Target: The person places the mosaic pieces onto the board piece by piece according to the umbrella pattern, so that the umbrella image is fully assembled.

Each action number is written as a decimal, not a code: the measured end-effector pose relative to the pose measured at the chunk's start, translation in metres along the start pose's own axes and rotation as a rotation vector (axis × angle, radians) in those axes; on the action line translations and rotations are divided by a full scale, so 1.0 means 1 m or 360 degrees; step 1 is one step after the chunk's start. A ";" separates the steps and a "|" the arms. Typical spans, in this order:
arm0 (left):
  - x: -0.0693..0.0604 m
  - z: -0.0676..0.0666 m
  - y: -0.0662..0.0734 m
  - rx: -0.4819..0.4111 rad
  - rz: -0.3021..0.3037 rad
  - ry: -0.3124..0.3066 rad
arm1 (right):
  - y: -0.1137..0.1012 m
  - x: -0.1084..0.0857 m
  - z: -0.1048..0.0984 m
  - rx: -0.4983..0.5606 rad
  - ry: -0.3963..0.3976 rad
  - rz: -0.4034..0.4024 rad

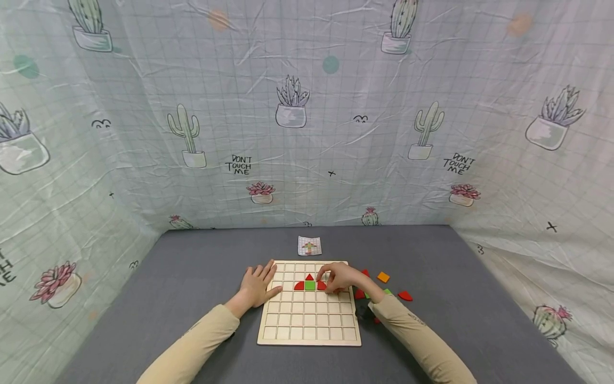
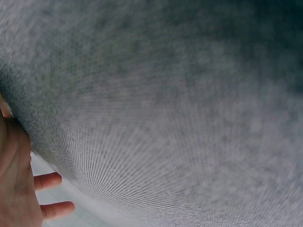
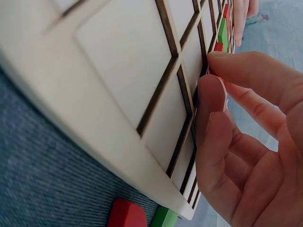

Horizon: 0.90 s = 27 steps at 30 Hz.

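Observation:
A wooden grid board (image 1: 302,320) lies on the table. On it a green square tile (image 1: 310,286) has a red triangle tile (image 1: 309,277) above it and a red quarter-round tile (image 1: 299,286) at its left. At the green tile's right, my right hand (image 1: 339,276) pinches another red tile (image 1: 321,286) with thumb and fingertips, at the board's surface. The fingers cover much of that tile in the right wrist view. My left hand (image 1: 254,284) rests at the board's upper left edge, fingers spread; the left wrist view catches only part of it.
Loose tiles lie right of the board: an orange square (image 1: 383,277), a red rounded tile (image 1: 405,295), a green tile (image 3: 164,217) and a red one (image 3: 127,213), with others partly under the right forearm. A small pattern card (image 1: 309,246) lies beyond the board. Printed cloth (image 1: 307,202) hangs around the table.

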<state>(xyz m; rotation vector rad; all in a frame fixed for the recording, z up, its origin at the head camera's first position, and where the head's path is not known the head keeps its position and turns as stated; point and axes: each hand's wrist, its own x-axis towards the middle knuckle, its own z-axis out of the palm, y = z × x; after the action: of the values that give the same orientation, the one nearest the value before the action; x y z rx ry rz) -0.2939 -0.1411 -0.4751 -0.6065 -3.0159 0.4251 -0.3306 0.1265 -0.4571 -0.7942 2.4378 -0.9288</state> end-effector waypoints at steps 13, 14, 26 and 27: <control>0.002 0.005 -0.001 0.0072 0.0005 0.0007 | 0.006 -0.002 0.002 0.0001 0.0078 0.0074; 0.002 0.005 -0.001 0.0065 0.0005 0.0005 | 0.006 -0.002 0.002 0.0018 0.0073 0.0085; 0.013 0.031 -0.007 0.0173 0.0017 0.0062 | 0.001 -0.003 0.006 -0.0039 0.0104 0.0055; 0.014 0.033 -0.008 0.0171 0.0018 0.0069 | 0.001 -0.003 0.006 -0.0048 0.0111 0.0045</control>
<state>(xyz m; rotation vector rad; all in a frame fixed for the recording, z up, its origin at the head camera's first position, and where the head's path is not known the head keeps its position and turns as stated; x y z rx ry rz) -0.3127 -0.1508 -0.5046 -0.6165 -2.9272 0.5631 -0.3255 0.1262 -0.4615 -0.7476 2.5219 -0.9263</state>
